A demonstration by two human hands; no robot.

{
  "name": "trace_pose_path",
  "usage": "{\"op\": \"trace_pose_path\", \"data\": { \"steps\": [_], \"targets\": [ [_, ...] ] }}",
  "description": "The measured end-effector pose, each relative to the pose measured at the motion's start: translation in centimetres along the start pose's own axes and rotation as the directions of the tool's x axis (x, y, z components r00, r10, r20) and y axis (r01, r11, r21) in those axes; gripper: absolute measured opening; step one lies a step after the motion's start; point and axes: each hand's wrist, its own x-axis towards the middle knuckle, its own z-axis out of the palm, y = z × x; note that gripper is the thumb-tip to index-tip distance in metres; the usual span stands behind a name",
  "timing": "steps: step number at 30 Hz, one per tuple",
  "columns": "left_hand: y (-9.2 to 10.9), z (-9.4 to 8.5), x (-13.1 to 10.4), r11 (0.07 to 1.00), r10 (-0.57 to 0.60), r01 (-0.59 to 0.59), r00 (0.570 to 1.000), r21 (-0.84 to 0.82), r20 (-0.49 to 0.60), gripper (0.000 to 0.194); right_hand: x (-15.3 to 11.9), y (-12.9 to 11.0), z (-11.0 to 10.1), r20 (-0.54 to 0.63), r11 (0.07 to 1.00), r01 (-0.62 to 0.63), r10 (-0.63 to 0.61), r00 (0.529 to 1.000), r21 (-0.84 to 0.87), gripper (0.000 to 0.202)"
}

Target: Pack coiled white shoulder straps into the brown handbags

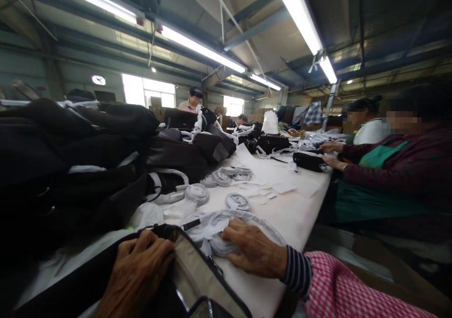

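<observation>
A black and tan bag (197, 266) with zippers lies at the bottom of the view, partly cut off by the frame. My left hand (141, 266) is closed on its black upper edge, fingers bent over the rim. Just right of the bag rests a large coil of white-wrapped strap (261, 221). My right hand (252, 249) has its fingers curled closed on the near side of this coil; the fingertips are partly hidden. Beyond it lie smaller white coils, one (237, 201) close by and another (197, 194) farther left.
Black bags (176, 155) are heaped high along the left. White paper sheets (286, 186) lie on the pale table (300, 224). Across the right edge, a co-worker in a green apron (374, 200) handles a black bag (309, 161). Other people are farther back.
</observation>
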Motion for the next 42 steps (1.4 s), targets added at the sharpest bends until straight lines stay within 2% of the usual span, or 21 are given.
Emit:
{"op": "trace_pose_path", "data": {
  "steps": [2,4,6,8,10,13,15,18,22,32,36,42],
  "targets": [
    [-0.1,0.2,-0.3,0.997,0.066,-0.066,0.998,0.033,0.005,0.022,-0.3,1.2,-1.9,-0.046,0.987,0.004,0.003,0.999,0.163,0.022],
    [-0.1,0.3,-0.7,0.994,0.097,-0.098,0.995,0.053,0.019,0.025,0.2,2.8,-3.5,-0.146,0.954,-0.048,0.095,0.985,0.296,0.014],
    [0.2,0.3,-1.0,0.990,0.134,-0.135,0.990,0.041,0.041,0.024,1.7,4.5,-4.6,-0.238,0.932,-0.105,0.195,0.952,0.346,0.011],
    [0.6,0.4,-1.2,0.987,0.156,-0.158,0.985,0.023,0.073,0.025,4.2,5.5,-4.8,-0.271,0.936,-0.115,0.212,0.939,0.332,0.013],
    [0.9,0.3,-1.2,0.991,0.127,-0.130,0.988,0.028,0.084,0.024,7.5,5.4,-4.3,-0.219,0.965,-0.085,0.141,0.965,0.247,0.014],
    [1.2,0.2,-1.1,0.995,0.090,-0.093,0.994,0.047,0.055,0.021,12.6,3.9,-2.5,-0.088,0.996,-0.034,0.040,0.995,0.077,0.014],
    [1.2,0.1,-1.0,0.989,0.143,-0.144,0.989,0.025,0.026,0.021,15.1,3.1,-1.1,-0.039,0.999,-0.051,0.050,0.998,-0.004,0.015],
    [1.2,0.1,-0.9,0.982,0.182,-0.186,0.980,-0.044,-0.079,0.019,17.0,3.0,0.5,-0.022,0.989,-0.121,0.119,0.993,-0.087,0.027],
    [1.8,0.1,-0.6,0.982,0.128,-0.151,0.974,-0.116,-0.186,0.020,17.0,3.8,1.2,0.001,0.978,-0.156,0.158,0.988,-0.137,0.016],
    [2.1,-0.2,-0.4,0.983,0.112,-0.137,0.974,-0.120,-0.196,0.025,16.2,3.3,0.9,-0.032,0.950,-0.192,0.190,0.981,-0.247,0.020],
    [2.2,-0.3,-0.3,0.984,0.116,-0.138,0.976,-0.111,-0.187,0.025,14.8,3.9,-0.5,-0.053,0.939,-0.226,0.220,0.974,-0.260,0.015],
    [2.1,0.0,-0.5,0.986,0.124,-0.142,0.975,-0.090,-0.184,0.028,11.2,7.4,-3.4,-0.080,0.932,-0.286,0.275,0.958,-0.223,0.012]
  ]
}}
